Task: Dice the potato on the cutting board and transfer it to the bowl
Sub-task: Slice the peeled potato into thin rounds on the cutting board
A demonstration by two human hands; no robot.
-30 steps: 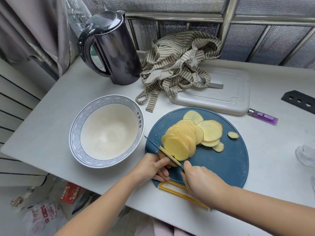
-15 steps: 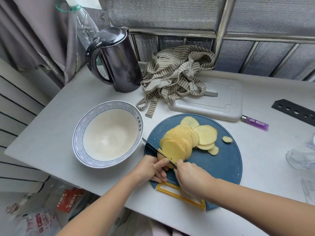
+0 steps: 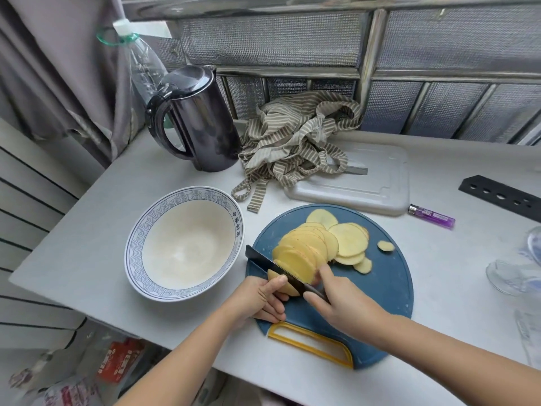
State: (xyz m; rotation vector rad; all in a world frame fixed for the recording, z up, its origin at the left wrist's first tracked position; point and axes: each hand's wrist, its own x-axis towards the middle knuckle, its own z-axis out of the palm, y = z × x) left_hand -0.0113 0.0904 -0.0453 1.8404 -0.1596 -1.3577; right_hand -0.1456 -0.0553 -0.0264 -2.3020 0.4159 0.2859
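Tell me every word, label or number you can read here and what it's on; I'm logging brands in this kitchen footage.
Bowl: four blue Chinese characters on its rim, too blurred to read.
Purple lighter: label print, too small to read.
Red packet, lower left of the view: white print, blurred.
No text here is legible enough to quote.

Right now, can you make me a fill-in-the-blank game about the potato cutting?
1. The yellow potato slices lie fanned on a round ____ cutting board with a yellow handle.
2. The white bowl with a blue patterned rim is ____ inside.
3. The right hand grips a ____-bladed knife, while the left hand holds the potato's uncut end.
4. The small plastic lighter beside the board is ____.
Missing words: blue; empty; black; purple.
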